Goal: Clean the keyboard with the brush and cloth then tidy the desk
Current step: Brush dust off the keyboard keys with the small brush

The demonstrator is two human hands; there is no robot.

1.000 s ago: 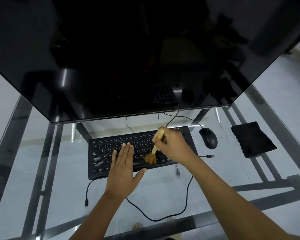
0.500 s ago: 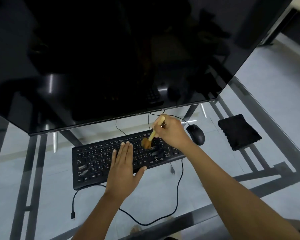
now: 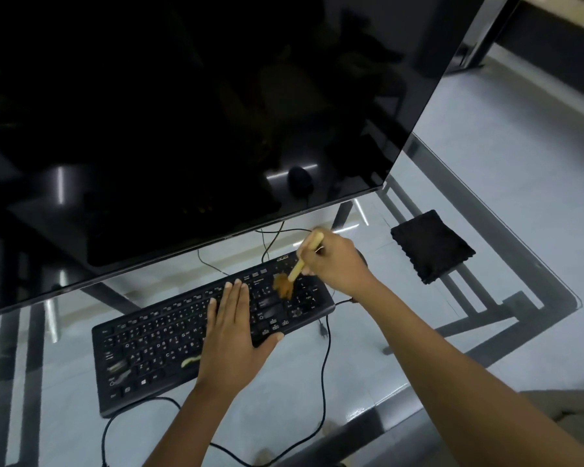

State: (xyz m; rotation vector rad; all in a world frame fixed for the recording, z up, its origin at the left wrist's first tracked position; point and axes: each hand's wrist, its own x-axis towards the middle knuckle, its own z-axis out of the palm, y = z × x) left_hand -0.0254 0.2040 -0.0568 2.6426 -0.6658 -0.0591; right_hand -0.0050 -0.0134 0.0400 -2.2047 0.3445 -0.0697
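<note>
A black keyboard (image 3: 155, 342) lies slanted on the glass desk (image 3: 402, 345) below the monitor. My left hand (image 3: 231, 335) rests flat on the keyboard's middle, fingers together and thumb out to the right. My right hand (image 3: 334, 264) grips a brush (image 3: 299, 267) with a pale wooden handle. Its brown bristles touch the keys at the keyboard's far right end. A folded black cloth (image 3: 430, 246) lies on the glass to the right, clear of both hands. Pale smudges show on the keys at the near left. The mouse is hidden behind my right hand.
A large dark monitor (image 3: 182, 129) leans over the back of the desk, close above the keyboard. Black cables (image 3: 324, 365) loop over the glass in front of the keyboard. The desk's dark metal frame shows through the glass. The right glass edge (image 3: 553, 274) runs past the cloth.
The brush moved from the keyboard's near right keys up to its far right end. My left hand stayed flat on the keys. The camera view shifted, so the mouse is now covered.
</note>
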